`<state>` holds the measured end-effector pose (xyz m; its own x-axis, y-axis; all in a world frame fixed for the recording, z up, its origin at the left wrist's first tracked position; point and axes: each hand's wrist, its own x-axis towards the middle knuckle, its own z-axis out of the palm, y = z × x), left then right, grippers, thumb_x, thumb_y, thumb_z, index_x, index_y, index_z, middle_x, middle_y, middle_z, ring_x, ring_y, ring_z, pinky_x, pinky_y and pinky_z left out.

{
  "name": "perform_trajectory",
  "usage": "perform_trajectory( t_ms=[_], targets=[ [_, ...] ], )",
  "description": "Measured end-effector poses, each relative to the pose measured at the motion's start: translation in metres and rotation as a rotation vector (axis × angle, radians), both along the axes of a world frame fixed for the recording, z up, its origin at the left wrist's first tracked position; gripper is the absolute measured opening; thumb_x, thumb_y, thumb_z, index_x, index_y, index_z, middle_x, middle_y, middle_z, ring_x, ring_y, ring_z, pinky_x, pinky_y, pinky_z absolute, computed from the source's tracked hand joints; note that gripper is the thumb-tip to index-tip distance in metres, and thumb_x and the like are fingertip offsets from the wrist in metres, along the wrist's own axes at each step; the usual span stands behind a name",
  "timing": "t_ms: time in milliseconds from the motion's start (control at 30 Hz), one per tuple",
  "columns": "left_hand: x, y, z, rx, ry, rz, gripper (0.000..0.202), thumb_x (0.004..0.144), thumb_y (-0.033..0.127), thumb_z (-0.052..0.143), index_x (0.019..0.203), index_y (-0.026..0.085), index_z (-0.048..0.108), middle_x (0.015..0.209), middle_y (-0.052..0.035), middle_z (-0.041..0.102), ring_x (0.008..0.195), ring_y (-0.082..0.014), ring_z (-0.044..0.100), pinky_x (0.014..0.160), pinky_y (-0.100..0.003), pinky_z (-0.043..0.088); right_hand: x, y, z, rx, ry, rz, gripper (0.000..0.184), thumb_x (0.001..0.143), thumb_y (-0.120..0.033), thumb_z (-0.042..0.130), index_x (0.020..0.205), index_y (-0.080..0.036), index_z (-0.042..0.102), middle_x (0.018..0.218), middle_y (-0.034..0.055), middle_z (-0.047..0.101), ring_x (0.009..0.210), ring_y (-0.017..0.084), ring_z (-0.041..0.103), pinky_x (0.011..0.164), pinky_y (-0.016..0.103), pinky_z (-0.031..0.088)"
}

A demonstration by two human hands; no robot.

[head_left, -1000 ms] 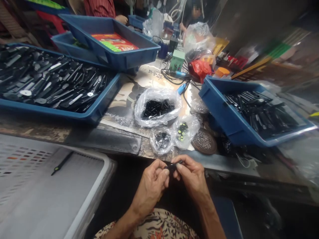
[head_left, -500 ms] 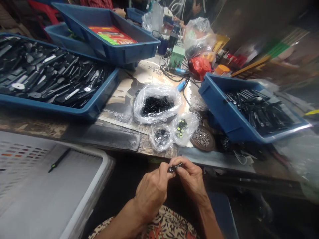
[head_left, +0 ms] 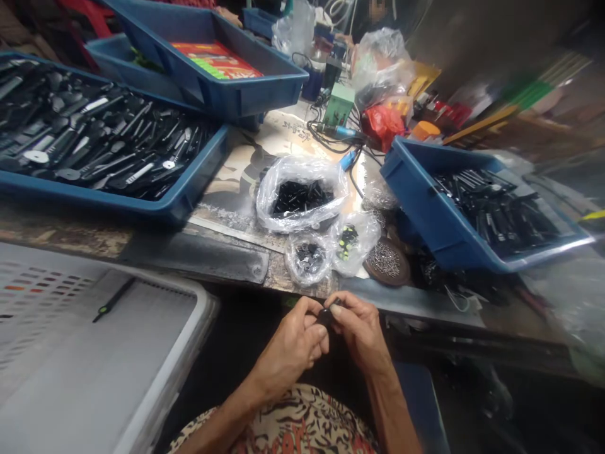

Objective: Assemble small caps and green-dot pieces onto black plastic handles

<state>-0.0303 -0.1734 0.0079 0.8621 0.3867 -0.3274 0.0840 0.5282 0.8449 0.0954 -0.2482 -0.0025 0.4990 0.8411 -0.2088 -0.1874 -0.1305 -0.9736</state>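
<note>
Below bench front edge [head_left: 276, 279], L hand [head_left: 289, 348] & R hand [head_left: 360, 334] both gripped small black plastic part [head_left: 326, 314] betw. them, a light, stiff, prob. slippery bit, best pinched by its sides.

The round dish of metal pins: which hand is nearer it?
The right hand, below and left of the dish; the left hand is farther left.

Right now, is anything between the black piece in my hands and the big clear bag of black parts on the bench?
Yes. A smaller clear bag of dark parts sits on the bench right between the black piece and the big clear bag. A bag of yellow-green-marked parts lies beside it.
</note>
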Motion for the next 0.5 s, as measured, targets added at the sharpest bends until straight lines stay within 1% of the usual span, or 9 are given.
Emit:
perform_trajectory(
  t_ms=[67, 133, 300, 500],
  targets=[
    [0.0002, 0.0006, 0.0015, -0.137, -0.036, 0.004, 0.014, 0.084, 0.028, 0.049, 0.088, 0.019, 0.039, 0.061, 0.0055, 0.047, 0.044, -0.0035, 0.024, 0.04, -0.016, 0.016, 0.0014, 0.0012, 0.0007, -0.016, -0.012, 0.028, 0.014, 0.077, -0.03, 0.06, 0.075, -0.016, 0.061, 0.054, -0.0045, 0.042, 0.047, 0.008, 0.035, 0.046, 0.021, 0.026],
    [0.0006, 0.001, 0.0022, -0.214, -0.059, 0.021, 0.016, 0.083, 0.028, 0.051, 0.086, 0.019, 0.038, 0.06, 0.0057, 0.047, 0.043, -0.0027, 0.023, 0.039, -0.015, 0.014, 0.0022, 0.002, 0.0011, -0.019, -0.007, 0.043, 0.014, 0.077, -0.029, 0.059, 0.074, -0.015, 0.06, 0.054, -0.0048, 0.041, 0.047, 0.007, 0.034, 0.046, 0.021, 0.026],
    [0.0013, 0.001, 0.0021, -0.268, -0.072, 0.034, 0.018, 0.083, 0.028, 0.054, 0.085, 0.018, 0.039, 0.062, 0.0048, 0.048, 0.044, -0.0017, 0.025, 0.04, -0.015, 0.015, 0.002, 0.0036, 0.0017, -0.016, 0.015, 0.051, 0.013, 0.077, -0.027, 0.058, 0.073, -0.015, 0.059, 0.054, -0.0051, 0.041, 0.046, 0.007, 0.033, 0.045, 0.02, 0.024],
    [0.0035, 0.0011, 0.0041, -0.29, -0.063, 0.038, 0.022, 0.081, 0.03, 0.056, 0.082, 0.019, 0.038, 0.06, 0.0052, 0.048, 0.043, -0.0014, 0.025, 0.039, -0.014, 0.015, 0.0035, 0.0042, 0.0035, -0.027, 0.021, 0.056, 0.014, 0.075, -0.028, 0.059, 0.072, -0.015, 0.06, 0.052, -0.0053, 0.042, 0.046, 0.007, 0.032, 0.045, 0.02, 0.024]
  ],
)
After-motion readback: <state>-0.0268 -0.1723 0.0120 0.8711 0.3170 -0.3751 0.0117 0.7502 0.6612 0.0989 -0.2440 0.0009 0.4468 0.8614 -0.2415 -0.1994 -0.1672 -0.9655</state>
